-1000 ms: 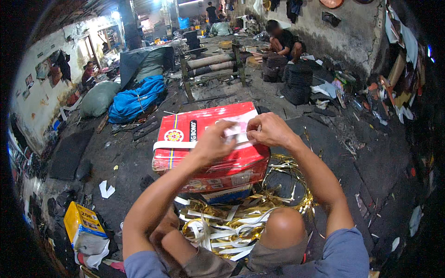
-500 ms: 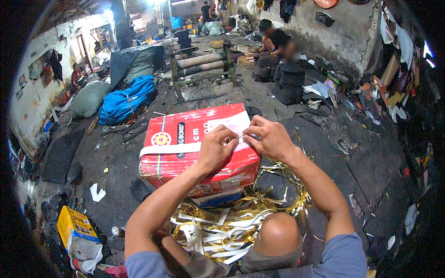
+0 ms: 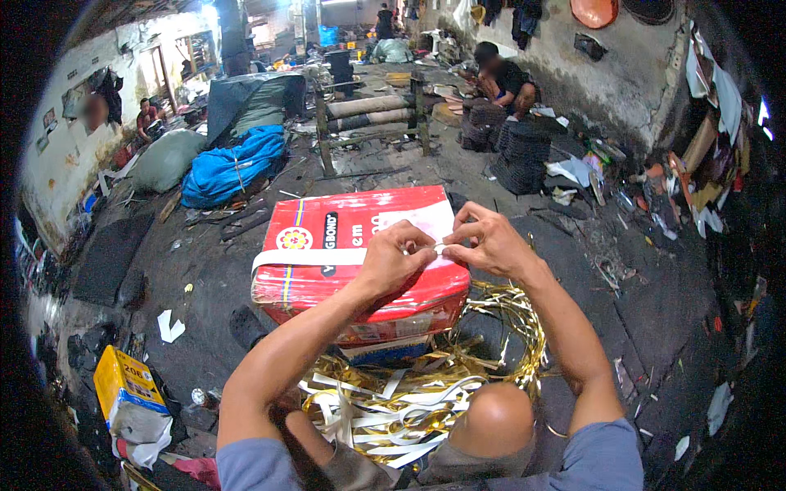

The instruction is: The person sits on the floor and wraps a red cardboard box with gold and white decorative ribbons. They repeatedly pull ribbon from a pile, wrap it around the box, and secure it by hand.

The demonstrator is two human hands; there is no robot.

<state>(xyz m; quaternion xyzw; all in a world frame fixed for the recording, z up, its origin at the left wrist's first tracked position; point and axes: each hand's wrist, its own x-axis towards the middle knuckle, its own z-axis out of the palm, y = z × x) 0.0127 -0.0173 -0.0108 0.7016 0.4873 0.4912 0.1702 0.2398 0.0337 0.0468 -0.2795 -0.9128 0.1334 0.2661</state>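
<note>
Beneath left hand (image 3: 395,256), right hand (image 3: 495,244): red box (image 3: 409,288), white strip (image 3: 309,257) across. Both pinch strip, seemingly unfinished. Below hands: loose strips (image 3: 417,407), unheld.

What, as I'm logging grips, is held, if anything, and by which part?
The left hand and right hand appear to pinch a small pale piece between fingers, possibly an end of the white strip; the exact part is hidden.

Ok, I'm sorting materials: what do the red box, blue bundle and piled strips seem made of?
Red box: probably cardboard under glossy film or tape, given wrinkled highlights. Blue bundle: satiny sheeting, plastic or cloth, judging by folds. Strips: perhaps plastic, as they curl; gold gleams, white looks duller.
</note>
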